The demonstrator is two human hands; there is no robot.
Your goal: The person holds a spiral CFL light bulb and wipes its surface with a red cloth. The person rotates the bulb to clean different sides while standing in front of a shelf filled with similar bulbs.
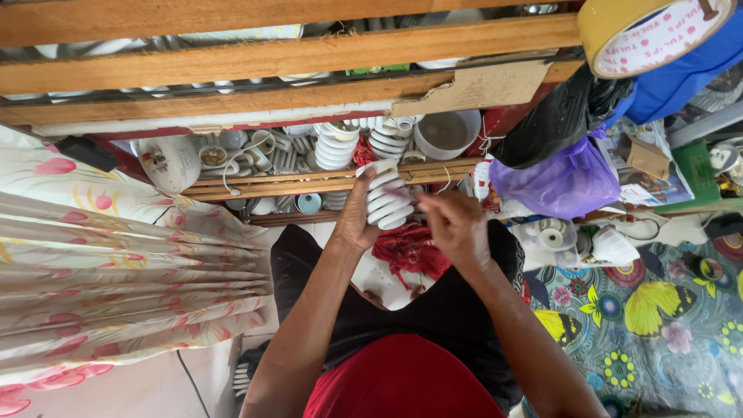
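A white spiral lamp bulb (387, 197) is held up in front of me, below a wooden shelf. My left hand (357, 213) grips it from the left side, fingers along its coils. My right hand (453, 224) is closed at the bulb's right side, fingertips pinching near its lower coils; what they pinch is too small to tell. A red cloth (406, 251) lies under my hands on my lap.
The wooden shelf (309, 186) holds several spiral bulbs (337, 145), bulb bases and a white bowl (447, 133). A purple plastic bag (561, 182) and a black bag (561, 116) hang at right. A tape roll (658, 35) hangs top right. A floral curtain (101, 263) fills the left.
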